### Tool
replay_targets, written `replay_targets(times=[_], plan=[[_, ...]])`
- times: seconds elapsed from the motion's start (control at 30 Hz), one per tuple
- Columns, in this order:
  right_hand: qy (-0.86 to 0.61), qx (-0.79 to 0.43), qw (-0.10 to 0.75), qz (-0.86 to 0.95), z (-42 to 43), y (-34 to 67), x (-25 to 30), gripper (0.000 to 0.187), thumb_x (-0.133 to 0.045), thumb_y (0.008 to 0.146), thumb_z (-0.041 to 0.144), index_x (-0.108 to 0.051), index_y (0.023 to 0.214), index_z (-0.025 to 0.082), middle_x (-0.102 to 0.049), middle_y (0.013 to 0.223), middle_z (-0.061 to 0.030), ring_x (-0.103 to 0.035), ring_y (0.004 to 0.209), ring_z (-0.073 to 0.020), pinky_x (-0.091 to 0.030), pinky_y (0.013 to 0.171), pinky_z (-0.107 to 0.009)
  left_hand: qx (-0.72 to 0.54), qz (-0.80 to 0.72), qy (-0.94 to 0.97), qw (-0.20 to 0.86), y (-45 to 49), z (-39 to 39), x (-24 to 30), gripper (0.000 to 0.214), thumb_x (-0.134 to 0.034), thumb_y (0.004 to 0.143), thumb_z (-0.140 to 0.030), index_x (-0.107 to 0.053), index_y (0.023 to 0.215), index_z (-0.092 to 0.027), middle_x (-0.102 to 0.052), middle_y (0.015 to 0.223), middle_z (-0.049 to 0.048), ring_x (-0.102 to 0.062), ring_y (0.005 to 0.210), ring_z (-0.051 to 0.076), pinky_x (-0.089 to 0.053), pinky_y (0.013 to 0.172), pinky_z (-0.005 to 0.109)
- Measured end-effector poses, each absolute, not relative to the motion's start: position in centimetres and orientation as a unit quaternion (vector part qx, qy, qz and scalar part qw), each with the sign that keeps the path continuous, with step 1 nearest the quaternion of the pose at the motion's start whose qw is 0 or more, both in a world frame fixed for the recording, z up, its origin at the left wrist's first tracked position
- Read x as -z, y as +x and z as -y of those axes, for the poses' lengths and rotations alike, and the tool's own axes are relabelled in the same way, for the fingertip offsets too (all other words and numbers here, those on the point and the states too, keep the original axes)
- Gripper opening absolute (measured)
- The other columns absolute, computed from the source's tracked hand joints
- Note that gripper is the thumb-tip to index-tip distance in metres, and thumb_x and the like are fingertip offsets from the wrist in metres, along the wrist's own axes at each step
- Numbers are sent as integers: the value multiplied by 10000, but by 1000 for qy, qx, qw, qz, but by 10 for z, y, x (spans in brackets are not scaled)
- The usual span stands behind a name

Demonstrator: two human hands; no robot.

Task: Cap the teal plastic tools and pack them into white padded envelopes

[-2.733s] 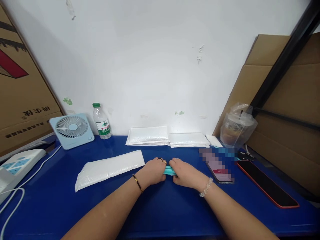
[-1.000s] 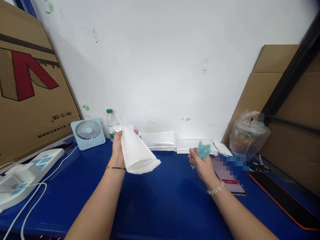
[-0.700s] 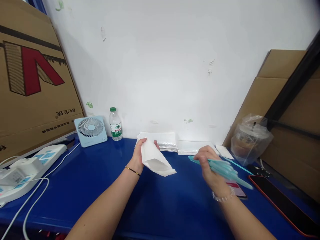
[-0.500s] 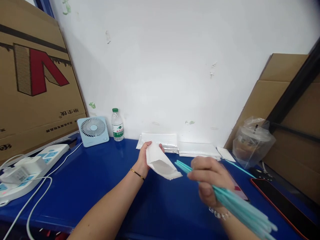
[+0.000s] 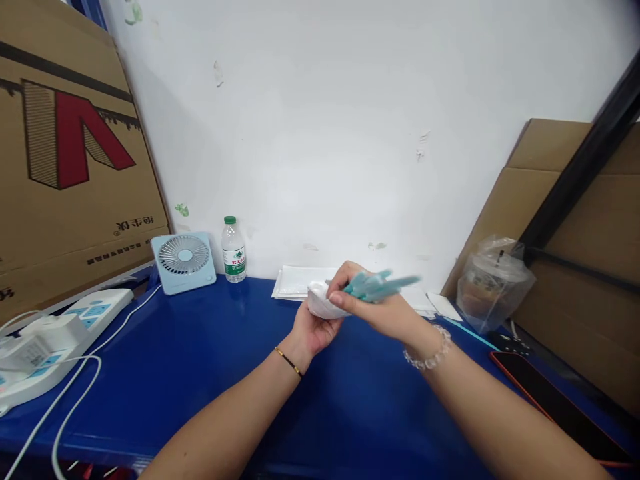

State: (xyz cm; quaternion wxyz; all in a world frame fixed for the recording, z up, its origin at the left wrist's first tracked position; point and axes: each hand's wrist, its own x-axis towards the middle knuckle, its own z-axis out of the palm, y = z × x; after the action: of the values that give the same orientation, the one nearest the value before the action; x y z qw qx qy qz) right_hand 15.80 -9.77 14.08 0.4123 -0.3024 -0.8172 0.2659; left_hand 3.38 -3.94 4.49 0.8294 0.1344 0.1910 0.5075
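My left hand [image 5: 311, 330] is closed around a white padded envelope [image 5: 320, 301], cupping it from below with its open end facing up toward me. My right hand [image 5: 373, 308] grips a bundle of thin teal sticks [image 5: 383, 287], which are blurred by motion. The fingertips of this hand are right at the envelope's mouth. The front ends of the sticks are hidden there, so I cannot tell how far in they reach. Behind the hands, a stack of flat white envelopes [image 5: 291, 283] lies against the wall.
A blue fan [image 5: 184, 261] and a water bottle [image 5: 234, 251] stand at the back left. Farther left is a power strip [image 5: 100, 313] with cables. On the right are a bagged drink cup [image 5: 493, 287], a phone [image 5: 555, 393] and a single teal stick [image 5: 470, 333].
My right hand has swung left with the teal sticks, from beside the envelope to its mouth. My left hand has tilted the envelope upward.
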Motion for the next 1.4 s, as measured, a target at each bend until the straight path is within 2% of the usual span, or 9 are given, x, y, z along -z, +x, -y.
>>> replay_targets(times=[0.07, 0.27, 0.47, 0.67, 0.87, 1.1, 1.2, 1.3, 1.4], plan=[[-327, -298, 417, 794, 93, 157, -147, 168, -605, 819, 357, -594, 857, 194, -564, 840, -4, -536, 788, -130, -442, 684, -255, -514, -187, 80, 833, 35, 40, -44, 198, -483, 866, -241, -569, 1008, -131, -633, 968, 74, -636, 832, 179, -551, 708, 287], [-366, -339, 415, 761, 80, 151, -143, 266, -678, 734, 393, -604, 872, 178, -589, 808, -6, -533, 728, -129, -423, 619, -244, -548, -207, 20, 810, 34, 32, -36, 161, -483, 849, -204, -577, 966, -144, -651, 862, 55, -650, 739, 176, -567, 646, 311], [-382, -317, 400, 771, 79, 150, -142, 306, -709, 692, 418, -620, 851, 172, -532, 708, 18, -481, 638, -108, -388, 558, -225, -555, -135, 65, 818, 33, 29, -34, 219, -458, 843, -178, -581, 1018, -134, -664, 933, 80, -665, 768, 193, -567, 683, 333], [-369, -260, 382, 807, 88, 152, -147, 267, -739, 678, 367, -631, 836, 180, -509, 685, 28, -412, 549, -78, -346, 482, -210, -550, -128, 66, 822, 30, 27, -32, 222, -449, 843, -187, -582, 1012, -130, -668, 889, 92, -671, 767, 216, -573, 643, 340], [-308, -129, 393, 857, 96, 156, -142, 117, -638, 803, 294, -666, 756, 191, -602, 815, -30, -555, 693, -122, -456, 606, -251, -545, -117, 56, 828, 27, 29, -34, 206, -417, 846, -174, -584, 955, -122, -665, 826, 79, -664, 706, 187, -563, 585, 283], [-257, 81, 273, 924, 103, 169, -142, 182, -597, 835, 349, -651, 759, 193, -582, 1096, -85, -539, 956, -218, -442, 807, -374, -555, -127, 53, 820, 26, 31, -36, 190, -438, 823, -236, -575, 903, -132, -648, 764, 78, -645, 676, 220, -553, 583, 347], [-268, 62, 308, 911, 105, 172, -149, 175, -501, 896, 277, -615, 801, 184, -580, 1090, -88, -558, 923, -186, -457, 785, -326, -559, -142, 31, 816, 23, 33, -41, 259, -437, 827, -298, -577, 972, -136, -657, 852, 105, -643, 741, 246, -551, 609, 372], [-287, 15, 360, 888, 103, 170, -150, 129, -503, 897, 259, -565, 990, 194, -605, 997, -61, -578, 843, -153, -474, 721, -270, -577, -124, 32, 807, 18, 31, -46, 283, -445, 829, -300, -575, 1032, -152, -657, 916, 104, -636, 798, 236, -548, 650, 355], [-298, 65, 401, 864, 96, 163, -138, 195, -511, 893, 253, -535, 1079, 202, -594, 1045, -70, -582, 880, -161, -474, 739, -278, -594, -112, 34, 796, 13, 27, -47, 280, -429, 831, -262, -582, 1041, -158, -658, 923, 93, -634, 794, 220, -544, 647, 332]])
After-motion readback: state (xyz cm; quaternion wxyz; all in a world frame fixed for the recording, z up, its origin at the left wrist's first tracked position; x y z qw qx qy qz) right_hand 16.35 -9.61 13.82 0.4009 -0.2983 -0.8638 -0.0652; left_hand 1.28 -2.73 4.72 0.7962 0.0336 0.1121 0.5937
